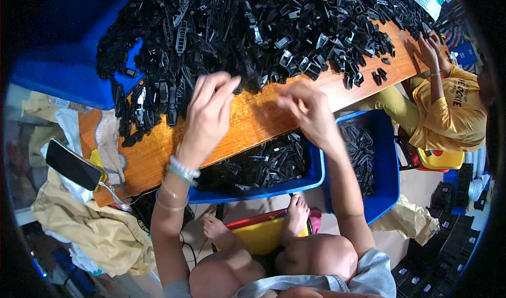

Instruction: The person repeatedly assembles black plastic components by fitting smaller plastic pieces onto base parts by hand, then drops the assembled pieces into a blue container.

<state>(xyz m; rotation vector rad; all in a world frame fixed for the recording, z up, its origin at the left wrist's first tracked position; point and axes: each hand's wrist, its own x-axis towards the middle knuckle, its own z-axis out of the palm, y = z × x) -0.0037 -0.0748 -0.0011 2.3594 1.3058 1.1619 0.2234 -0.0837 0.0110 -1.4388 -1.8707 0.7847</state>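
Note:
A large heap of small black plastic parts (232, 29), some clip-like and some in long strips, covers the far side of a wooden table (255, 113). My left hand (210, 108) is above the table at the near edge of the heap, its fingertips smeared by motion. To its right, my right hand (310, 108) hovers over the bare wood near the table's front edge, fingers curled and blurred. The hands are apart. Nothing I can make out shows in either hand, and their grip is unclear.
Below the table edge, a blue bin (258, 196) holds black parts; another blue bin (389, 184) stands to its right. A phone (73, 163) with a cable is at left above beige cloth (89, 221). At right, a person in yellow (448, 108) works at the same heap.

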